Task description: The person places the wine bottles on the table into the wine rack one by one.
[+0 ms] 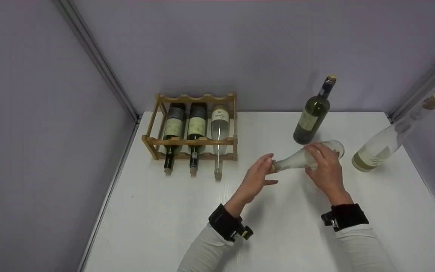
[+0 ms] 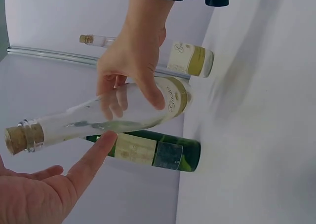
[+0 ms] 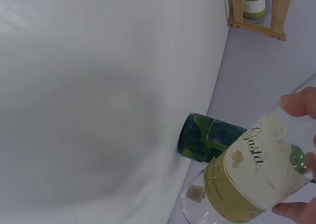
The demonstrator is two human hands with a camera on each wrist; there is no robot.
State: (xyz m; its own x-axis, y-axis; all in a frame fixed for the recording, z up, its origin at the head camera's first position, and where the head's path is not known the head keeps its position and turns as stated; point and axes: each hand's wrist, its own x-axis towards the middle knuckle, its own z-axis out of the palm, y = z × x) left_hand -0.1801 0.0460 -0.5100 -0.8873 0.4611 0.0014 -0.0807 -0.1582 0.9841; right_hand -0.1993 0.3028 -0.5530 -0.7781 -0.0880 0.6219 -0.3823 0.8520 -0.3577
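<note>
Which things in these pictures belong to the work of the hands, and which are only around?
Belong to the work:
clear bottle, held by the right hand, left hand near its cork
probably the wooden rack and its three bottles
probably the standing green bottle and second clear bottle

Only around:
black wrist straps, worn
back wall

3 clear btls (image 1: 296,160), 3 dk green btls (image 1: 312,117), 6 corks (image 1: 433,101), 1 rack (image 1: 191,142), 2 hands (image 1: 327,166)

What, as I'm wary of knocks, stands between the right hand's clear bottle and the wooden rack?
Only the left hand, beside the corked end of the clear bottle, toward the wooden rack. Nothing else visible; the standing green bottle is off that line.
</note>
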